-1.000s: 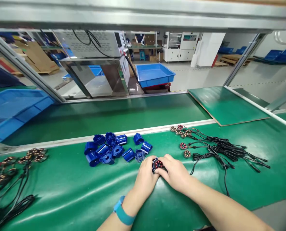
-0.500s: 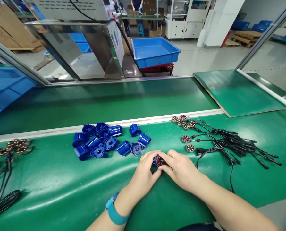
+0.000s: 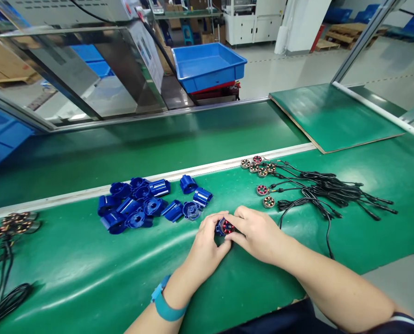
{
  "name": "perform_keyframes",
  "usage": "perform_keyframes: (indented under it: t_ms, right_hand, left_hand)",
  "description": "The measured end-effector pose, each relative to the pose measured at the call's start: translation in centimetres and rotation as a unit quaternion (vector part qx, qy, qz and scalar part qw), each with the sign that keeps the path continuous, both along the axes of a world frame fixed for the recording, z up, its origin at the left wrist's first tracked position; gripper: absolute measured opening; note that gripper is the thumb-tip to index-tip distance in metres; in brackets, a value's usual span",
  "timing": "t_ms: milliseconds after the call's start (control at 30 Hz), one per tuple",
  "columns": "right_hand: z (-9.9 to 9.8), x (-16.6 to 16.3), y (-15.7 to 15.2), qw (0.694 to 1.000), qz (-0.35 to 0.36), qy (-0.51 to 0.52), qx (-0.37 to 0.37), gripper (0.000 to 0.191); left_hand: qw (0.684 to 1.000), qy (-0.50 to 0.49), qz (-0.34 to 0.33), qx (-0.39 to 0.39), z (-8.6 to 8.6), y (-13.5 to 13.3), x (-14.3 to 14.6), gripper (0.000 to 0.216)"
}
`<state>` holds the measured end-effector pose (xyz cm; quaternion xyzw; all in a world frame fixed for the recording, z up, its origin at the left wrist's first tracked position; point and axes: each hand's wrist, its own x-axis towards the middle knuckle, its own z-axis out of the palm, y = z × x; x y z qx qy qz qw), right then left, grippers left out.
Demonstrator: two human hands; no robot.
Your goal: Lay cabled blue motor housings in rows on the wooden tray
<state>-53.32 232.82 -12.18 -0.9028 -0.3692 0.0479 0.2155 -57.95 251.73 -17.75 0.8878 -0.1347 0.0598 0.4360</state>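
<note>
My left hand and my right hand meet over a small blue round housing with a red wound stator in it, and both pinch it against the green mat. A black wire runs from under my right hand toward the bundle of black cables. Just beyond my left hand lies a pile of several blue plastic housings. Loose copper-and-red stators with wires lie to the right of my hands.
More wired stators and black cables lie at the mat's left edge. A darker green conveyor belt runs behind a white rail. A green board sits at the right. A blue tray and a machine stand beyond.
The view has tilted down and shifted; both hands stay closed on the same housing and stator, and the piles have not moved.
</note>
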Motion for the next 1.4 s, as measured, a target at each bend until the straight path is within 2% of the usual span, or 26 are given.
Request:
perform_keyframes:
  t_ms: [100, 200, 300, 400, 533, 700, 933, 1033, 1133, 1200, 1300, 1400]
  right_hand:
    - [0.4, -0.1, -0.2, 1.000, 0.009, -0.010, -0.001, 0.035]
    - [0.3, -0.4, -0.1, 1.000, -0.023, -0.006, 0.016, 0.031]
    - [-0.1, -0.7, 0.2, 0.999, -0.044, -0.009, 0.031, 0.032]
    - [-0.5, -0.9, 0.6, 0.999, -0.036, -0.017, 0.036, 0.030]
    - [-0.5, -0.9, 0.7, 0.998, -0.046, -0.007, 0.029, 0.029]
    - [0.3, -0.6, 0.6, 0.999, -0.016, 0.044, 0.012, 0.033]
    - [1.4, 0.1, -1.4, 0.982, -0.029, 0.174, 0.071, 0.051]
    - [1.6, 0.8, -2.3, 0.977, -0.053, 0.195, 0.065, 0.035]
    - [1.4, 1.3, -2.5, 0.979, -0.076, 0.172, 0.079, 0.015]
    - [1.2, 1.4, -2.3, 0.981, -0.078, 0.147, 0.096, 0.007]
    - [1.2, 1.2, -2.0, 0.985, -0.060, 0.127, 0.097, 0.004]
    - [1.4, 0.8, -1.8, 0.988, -0.049, 0.113, 0.095, 0.012]
  left_hand:
    - [1.000, 0.006, -0.012, -0.003, 0.3, -0.1, 0.1, 0.044]
    - [1.000, 0.011, -0.013, -0.011, 0.3, -0.2, 0.1, 0.044]
    - [1.000, 0.006, 0.008, -0.023, -0.1, -0.2, -0.1, 0.044]
    - [0.999, 0.001, 0.030, -0.033, -0.7, -0.1, -0.2, 0.043]
    - [0.999, 0.000, 0.031, -0.030, -0.9, 0.1, -0.2, 0.040]
    - [0.999, 0.015, -0.007, -0.040, -0.7, 0.3, 0.0, 0.040]
    - [0.997, 0.035, 0.048, -0.052, -0.4, 0.3, 0.1, 0.040]
    - [0.995, 0.042, 0.070, -0.065, -0.4, 0.4, 0.3, 0.042]
    - [0.993, 0.036, 0.099, -0.058, -0.5, 0.5, 0.3, 0.043]
    - [0.993, 0.032, 0.108, -0.046, -0.6, 0.5, 0.2, 0.044]
    - [0.994, 0.030, 0.103, -0.034, -0.7, 0.5, 0.1, 0.044]
    - [0.995, 0.034, 0.090, -0.031, -0.8, 0.5, 0.0, 0.043]
